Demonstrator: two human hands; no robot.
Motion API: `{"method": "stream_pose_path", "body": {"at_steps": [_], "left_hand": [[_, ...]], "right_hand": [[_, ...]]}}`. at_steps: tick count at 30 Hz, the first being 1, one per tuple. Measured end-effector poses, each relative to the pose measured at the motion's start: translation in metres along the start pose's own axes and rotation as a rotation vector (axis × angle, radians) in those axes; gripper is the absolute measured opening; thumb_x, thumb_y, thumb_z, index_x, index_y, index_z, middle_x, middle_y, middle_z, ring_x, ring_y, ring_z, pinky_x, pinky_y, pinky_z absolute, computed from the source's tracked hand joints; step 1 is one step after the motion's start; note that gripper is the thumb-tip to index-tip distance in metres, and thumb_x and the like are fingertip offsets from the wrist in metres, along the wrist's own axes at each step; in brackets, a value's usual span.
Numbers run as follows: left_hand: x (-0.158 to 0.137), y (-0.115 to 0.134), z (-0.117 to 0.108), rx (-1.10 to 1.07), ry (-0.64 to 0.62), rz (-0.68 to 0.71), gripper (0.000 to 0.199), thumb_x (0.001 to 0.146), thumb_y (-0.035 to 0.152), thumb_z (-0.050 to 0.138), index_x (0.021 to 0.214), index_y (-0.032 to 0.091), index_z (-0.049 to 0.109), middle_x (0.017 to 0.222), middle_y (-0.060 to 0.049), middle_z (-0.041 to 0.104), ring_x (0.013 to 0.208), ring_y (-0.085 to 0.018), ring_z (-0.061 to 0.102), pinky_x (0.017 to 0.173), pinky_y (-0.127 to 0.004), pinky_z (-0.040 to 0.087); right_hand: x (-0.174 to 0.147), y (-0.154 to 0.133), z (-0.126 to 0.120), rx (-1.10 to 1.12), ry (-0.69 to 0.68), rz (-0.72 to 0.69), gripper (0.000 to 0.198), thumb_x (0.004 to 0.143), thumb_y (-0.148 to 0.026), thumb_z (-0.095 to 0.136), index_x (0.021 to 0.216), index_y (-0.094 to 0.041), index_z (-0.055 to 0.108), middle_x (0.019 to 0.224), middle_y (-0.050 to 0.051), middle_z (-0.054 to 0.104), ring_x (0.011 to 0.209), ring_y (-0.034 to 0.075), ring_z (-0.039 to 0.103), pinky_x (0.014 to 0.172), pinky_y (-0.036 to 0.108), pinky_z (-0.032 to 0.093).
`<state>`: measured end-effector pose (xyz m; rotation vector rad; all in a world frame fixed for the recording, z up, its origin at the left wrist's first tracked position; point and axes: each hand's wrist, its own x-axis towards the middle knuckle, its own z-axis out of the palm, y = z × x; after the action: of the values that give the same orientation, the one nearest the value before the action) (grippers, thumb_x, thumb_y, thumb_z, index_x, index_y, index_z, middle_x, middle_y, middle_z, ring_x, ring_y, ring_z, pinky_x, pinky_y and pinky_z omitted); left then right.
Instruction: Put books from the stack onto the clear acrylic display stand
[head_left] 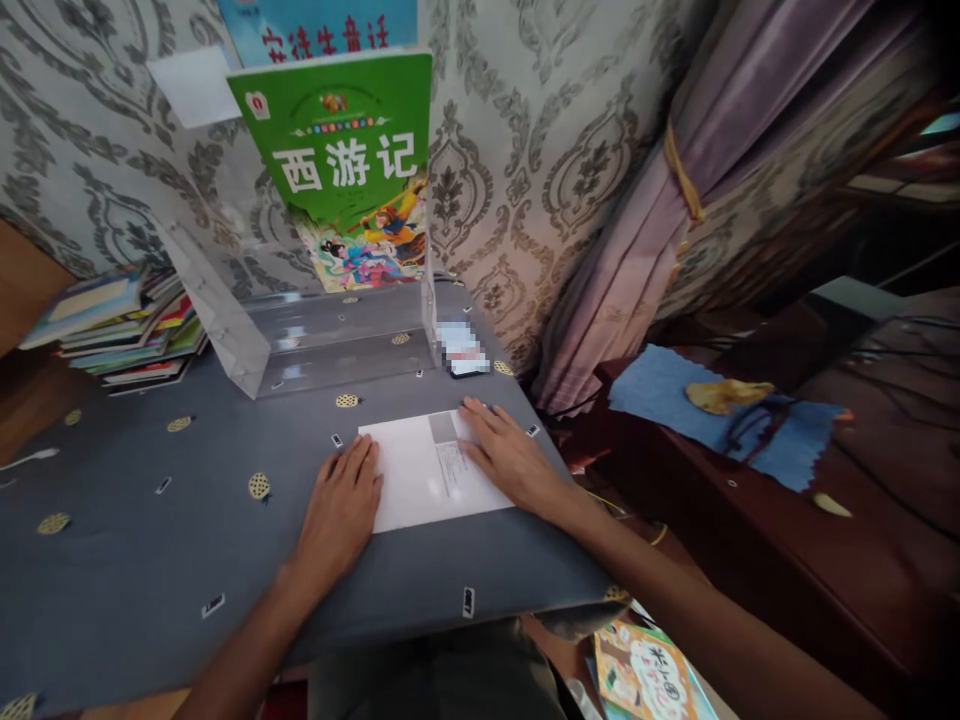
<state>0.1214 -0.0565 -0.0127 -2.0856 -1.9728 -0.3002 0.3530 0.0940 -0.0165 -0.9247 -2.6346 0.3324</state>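
A white sheet or opened book page (405, 470), with a grey block and small print towards its right side, lies flat on the dark grey cloth in front of me. My left hand (341, 500) rests palm down at its left edge, fingers stretched out and touching it. Across the print's right side lies my right hand (514, 460), flat with its fingers extended over the page's right part. Whether the white piece is a single sheet or a book, I cannot tell. Just beyond it stands a clear acrylic rack (337, 340) holding a green picture book (352, 130) upright.
Behind the green book rises a blue book (322, 25). A phone (463, 348) lies right of the rack, and a pile of books (142, 325) sits at the back left. The patterned tablecloth (187, 520) ends at a right edge, near a dark red cabinet (712, 520) with a blue cloth (667, 400).
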Motion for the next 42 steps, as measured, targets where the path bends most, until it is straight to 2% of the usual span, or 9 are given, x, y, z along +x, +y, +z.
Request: {"method": "stream_pose_path", "body": {"at_steps": [4,9,15,20,25,28,34,37,42], "left_hand": [[0.003,-0.002,-0.004,0.043,-0.082,0.023,0.046,0.102,0.018,0.029,0.140,0.009,0.053,0.147,-0.018,0.054,0.138,-0.028,0.049,0.107,-0.049,0.045],[0.023,-0.008,-0.004,0.048,-0.176,0.029,0.050,0.101,0.017,0.024,0.144,0.012,0.050,0.150,-0.017,0.051,0.146,-0.029,0.039,0.110,-0.056,0.041],[0.064,-0.001,0.005,-0.004,-0.144,0.044,0.042,0.104,0.026,0.032,0.137,0.013,0.053,0.146,-0.016,0.055,0.143,-0.031,0.040,0.110,-0.055,0.039],[0.078,0.017,0.009,0.004,-0.095,0.066,0.040,0.102,0.029,0.041,0.136,0.012,0.053,0.135,-0.018,0.059,0.125,-0.032,0.053,0.104,-0.051,0.044],[0.073,0.022,0.013,0.000,-0.056,0.057,0.040,0.102,0.029,0.042,0.138,0.014,0.051,0.130,-0.016,0.059,0.117,-0.029,0.054,0.100,-0.047,0.045],[0.071,0.022,0.017,0.004,-0.014,0.042,0.039,0.102,0.029,0.041,0.137,0.015,0.051,0.130,-0.016,0.059,0.118,-0.029,0.053,0.100,-0.047,0.044],[0.071,0.024,0.018,-0.012,0.003,0.000,0.035,0.103,0.029,0.040,0.132,0.016,0.055,0.129,-0.014,0.061,0.117,-0.028,0.054,0.101,-0.045,0.043],[0.073,0.027,0.017,-0.001,-0.039,-0.025,0.038,0.102,0.030,0.043,0.136,0.017,0.054,0.131,-0.014,0.061,0.119,-0.029,0.054,0.102,-0.045,0.043],[0.077,0.030,0.016,0.021,-0.080,-0.083,0.044,0.103,0.033,0.043,0.142,0.016,0.050,0.139,-0.014,0.058,0.124,-0.030,0.053,0.105,-0.047,0.042]], "right_hand": [[-0.010,0.003,-0.006,-0.069,-0.004,-0.001,0.045,0.102,-0.031,0.042,0.141,-0.010,0.053,0.150,0.020,0.050,0.143,0.029,0.044,0.118,0.054,0.036],[-0.042,-0.012,-0.006,-0.123,0.050,0.000,0.043,0.102,-0.032,0.044,0.141,-0.016,0.054,0.148,0.017,0.054,0.138,0.030,0.049,0.113,0.059,0.036],[-0.087,-0.060,-0.013,-0.087,0.038,-0.021,0.034,0.100,-0.031,0.050,0.130,-0.018,0.061,0.132,0.016,0.067,0.116,0.032,0.063,0.104,0.063,0.041],[-0.095,-0.092,-0.018,0.074,0.072,-0.075,0.026,0.097,-0.024,0.056,0.122,-0.020,0.062,0.120,0.012,0.072,0.110,0.029,0.063,0.105,0.058,0.040],[-0.065,-0.075,-0.028,0.173,0.062,-0.070,0.019,0.098,-0.021,0.050,0.105,-0.020,0.068,0.093,0.008,0.074,0.091,0.025,0.064,0.092,0.047,0.050],[-0.029,-0.062,-0.027,0.172,0.077,-0.060,0.027,0.099,-0.018,0.044,0.114,-0.019,0.067,0.109,0.011,0.073,0.101,0.026,0.065,0.091,0.045,0.052],[0.032,-0.040,0.004,0.104,-0.018,-0.118,0.049,0.093,-0.006,0.041,0.142,-0.012,0.049,0.142,0.018,0.059,0.133,0.024,0.054,0.113,0.047,0.040],[0.045,-0.028,0.014,0.077,-0.043,-0.096,0.049,0.095,-0.006,0.040,0.142,-0.013,0.048,0.144,0.017,0.058,0.137,0.023,0.051,0.118,0.048,0.034],[0.055,-0.025,0.013,0.048,-0.041,-0.041,0.043,0.100,-0.016,0.040,0.141,-0.015,0.051,0.140,0.016,0.062,0.133,0.023,0.056,0.119,0.047,0.032]]}}
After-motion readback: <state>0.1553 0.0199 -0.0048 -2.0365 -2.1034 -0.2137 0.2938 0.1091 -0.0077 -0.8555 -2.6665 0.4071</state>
